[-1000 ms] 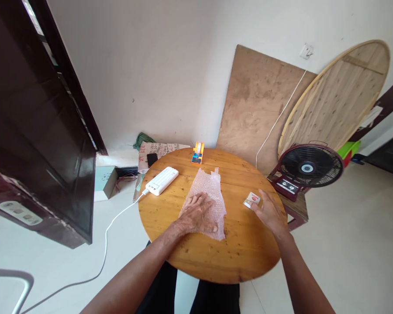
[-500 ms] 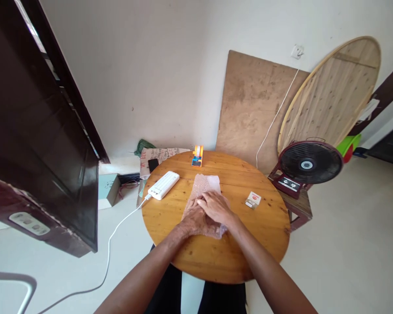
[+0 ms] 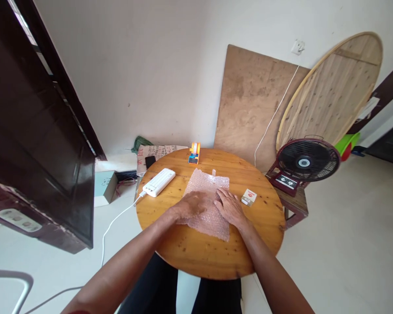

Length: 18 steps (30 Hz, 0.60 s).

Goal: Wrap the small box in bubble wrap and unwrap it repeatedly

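A sheet of clear bubble wrap [image 3: 212, 224] lies spread on the round wooden table [image 3: 183, 257] in front of me. My left hand [image 3: 191, 205] rests at its left side, with the fingers reaching across toward the middle; they look smeared, and I cannot tell if they lie on the wrap or under its layer. Flat on the right edge of the wrap is my right hand [image 3: 231, 207], fingers stretched out. Just beyond that hand stands a small white and brown box [image 3: 249, 197]. An orange and blue tape dispenser [image 3: 194, 153] sits at the table's far edge.
On the table's left lies a white power bank [image 3: 160, 182] with a white cable [image 3: 116, 218] running down to the floor. A fan [image 3: 304, 162] stands on a stool [image 3: 296, 205] to the right. Boards [image 3: 249, 96] lean on the wall; a dark door [image 3: 39, 131] is at left.
My hands, which overlapped on the wrap, have moved apart, the right one going right. The bubble wrap now lies wider and flatter. The view has shifted slightly.
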{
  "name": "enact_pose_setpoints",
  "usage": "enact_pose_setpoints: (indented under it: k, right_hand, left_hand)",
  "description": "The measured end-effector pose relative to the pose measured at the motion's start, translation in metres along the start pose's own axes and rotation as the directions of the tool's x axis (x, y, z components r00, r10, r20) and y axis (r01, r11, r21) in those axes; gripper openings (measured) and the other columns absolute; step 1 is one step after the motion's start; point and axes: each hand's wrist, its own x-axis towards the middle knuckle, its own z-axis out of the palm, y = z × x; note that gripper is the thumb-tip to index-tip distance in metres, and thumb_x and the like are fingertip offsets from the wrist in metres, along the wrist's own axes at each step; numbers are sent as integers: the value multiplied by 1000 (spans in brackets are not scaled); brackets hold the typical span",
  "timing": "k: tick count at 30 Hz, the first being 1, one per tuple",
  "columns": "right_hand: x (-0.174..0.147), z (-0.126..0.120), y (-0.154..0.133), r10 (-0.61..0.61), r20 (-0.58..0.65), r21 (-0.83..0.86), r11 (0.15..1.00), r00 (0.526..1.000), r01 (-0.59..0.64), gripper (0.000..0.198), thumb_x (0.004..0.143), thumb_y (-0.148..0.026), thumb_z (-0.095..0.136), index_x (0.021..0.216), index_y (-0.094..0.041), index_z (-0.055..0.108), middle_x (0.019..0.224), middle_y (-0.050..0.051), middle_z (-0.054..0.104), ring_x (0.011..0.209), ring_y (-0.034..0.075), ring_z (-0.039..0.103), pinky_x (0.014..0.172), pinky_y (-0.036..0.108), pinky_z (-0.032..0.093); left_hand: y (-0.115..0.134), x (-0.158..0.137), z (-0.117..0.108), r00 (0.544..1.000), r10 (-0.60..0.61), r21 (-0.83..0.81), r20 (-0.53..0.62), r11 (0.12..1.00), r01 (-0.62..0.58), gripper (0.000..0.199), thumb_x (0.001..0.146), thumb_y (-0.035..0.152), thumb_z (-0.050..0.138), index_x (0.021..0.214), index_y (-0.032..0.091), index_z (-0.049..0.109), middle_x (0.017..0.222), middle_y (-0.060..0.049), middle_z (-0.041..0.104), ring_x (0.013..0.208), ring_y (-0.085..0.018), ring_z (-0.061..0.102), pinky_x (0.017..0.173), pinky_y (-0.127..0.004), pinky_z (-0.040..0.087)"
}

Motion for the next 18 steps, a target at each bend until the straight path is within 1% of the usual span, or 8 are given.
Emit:
enact_pose_setpoints:
  k: [2, 4, 5, 9, 13, 15, 18]
  right_hand:
    - [1, -1, 2, -16, 8, 10, 1000, 1000, 16, 49, 94, -35, 38, 139, -15, 44, 147, 9, 42, 132, 24, 40, 106, 39, 28]
    - [2, -1, 3, -21, 11, 14, 1000, 1000, 21, 49, 94, -34, 37, 139, -15, 44, 147, 9, 42, 133, 24, 39, 106, 40, 27]
    - [2, -1, 4, -20, 11, 16, 1000, 1000, 20, 48, 94, -33, 37, 139, -16, 44, 147, 9, 42, 133, 24, 38, 106, 40, 27]
    - [2, 1, 3, -8, -9, 23, 1000, 1000, 8, 49, 94, -33, 37, 140, -16, 42, 148, 11, 40, 135, 24, 36, 107, 41, 25]
    - [2, 3, 5, 59, -14, 16, 998, 998, -59, 49, 96, -36, 35, 139, -16, 43, 148, 12, 41, 134, 26, 37, 107, 43, 26]
    - [3, 3, 6, 75, -25, 8, 997, 997, -75, 49, 96, -36, 34, 139, -15, 43, 147, 13, 42, 133, 27, 38, 107, 43, 27]
    - [2, 3, 6, 77, -48, 8, 997, 996, -77, 48, 96, -35, 34, 138, -13, 44, 146, 13, 42, 132, 28, 39, 106, 44, 29]
  left_hand:
    - [2, 7, -2, 999, 4, 19, -51, 1000, -3, 50, 85, 32, 54, 131, 12, 52, 133, -14, 55, 126, -31, 47, 108, -43, 35]
    - [3, 12, 2, 996, 34, 28, -80, 999, -32, 46, 85, 33, 54, 127, 14, 56, 134, -13, 54, 128, -29, 45, 110, -42, 32]
    - [2, 13, 6, 995, 56, 30, -85, 998, -54, 47, 85, 36, 56, 127, 16, 56, 137, -13, 52, 131, -28, 42, 112, -42, 30]
    - [-8, 12, 20, 989, 100, 45, -106, 994, -96, 69, 78, 55, 61, 135, 17, 49, 144, -14, 45, 138, -31, 31, 115, -49, 22]
    - [-15, 10, 22, 993, 102, 74, -55, 992, -98, 86, 69, 67, 63, 138, 18, 45, 147, -14, 40, 140, -33, 26, 115, -50, 17]
    - [-16, 11, 21, 994, 105, 81, -37, 991, -102, 91, 66, 70, 64, 139, 20, 44, 148, -14, 38, 141, -33, 24, 115, -50, 15]
    - [-15, 11, 21, 994, 101, 98, -32, 990, -97, 92, 64, 74, 62, 138, 22, 46, 150, -13, 36, 141, -33, 23, 116, -49, 14]
